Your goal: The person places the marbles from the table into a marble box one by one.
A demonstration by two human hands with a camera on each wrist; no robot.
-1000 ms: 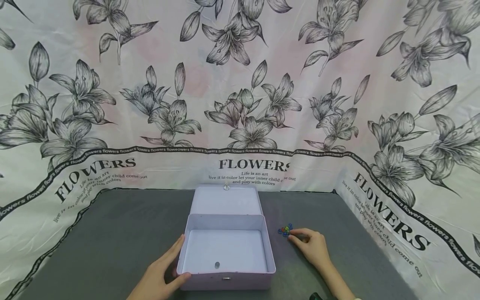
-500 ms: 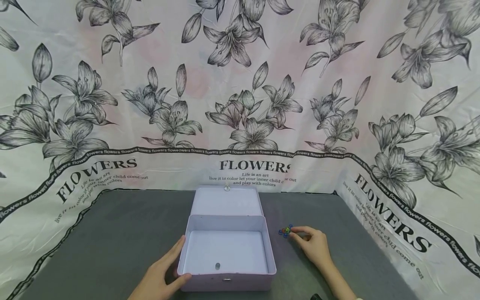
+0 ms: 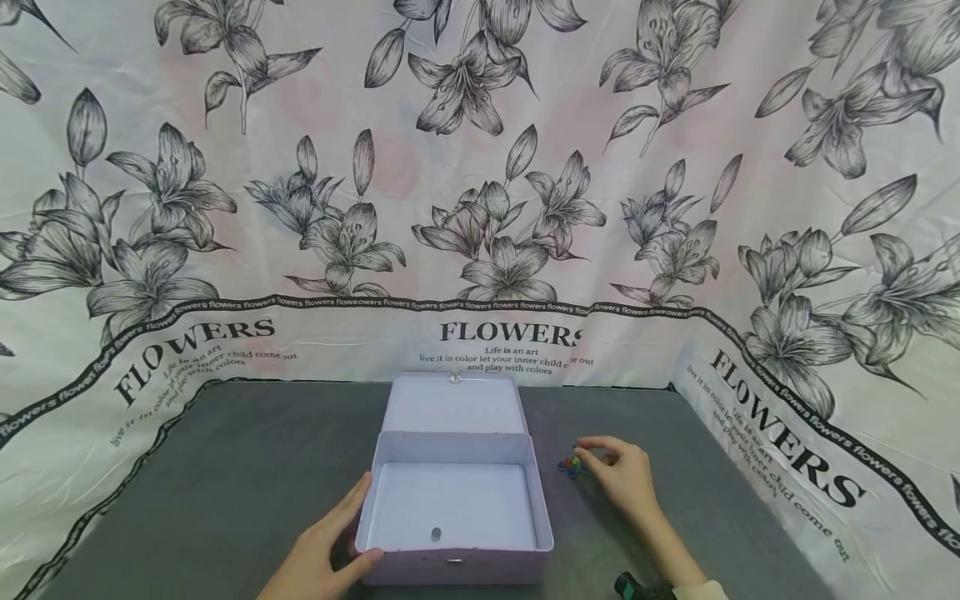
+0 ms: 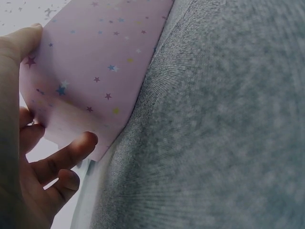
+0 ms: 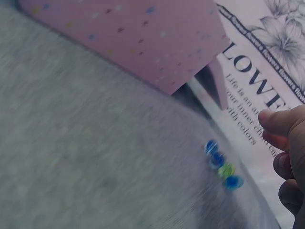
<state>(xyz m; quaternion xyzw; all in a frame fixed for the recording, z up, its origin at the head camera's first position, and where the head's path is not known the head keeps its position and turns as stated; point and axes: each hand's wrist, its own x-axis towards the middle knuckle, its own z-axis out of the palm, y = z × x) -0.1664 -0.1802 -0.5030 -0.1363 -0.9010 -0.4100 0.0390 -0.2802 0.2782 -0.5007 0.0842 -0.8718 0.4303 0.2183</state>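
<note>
An open-topped lilac box stands in the middle of the head view, its lid tipped back. Stars dot its pink outer wall in the left wrist view. My left hand grips the box's near left corner, thumb at the front rim and fingers along the side. To the right of the box lies a small cluster of glass marbles, mostly blue, with green and red. Just above them, my right hand pinches what looks like a small dark marble between thumb and forefinger; the fingertips mostly hide it.
A small grey oval spot shows inside the box near its front; its kind is unclear. Grey cloth covers the table. A flower-printed curtain surrounds the back and sides. A black device sits at my right wrist.
My right hand has risen slightly off the marble cluster, its fingertips pinched together, apparently with one marble. My left hand and the box have stayed in place.
</note>
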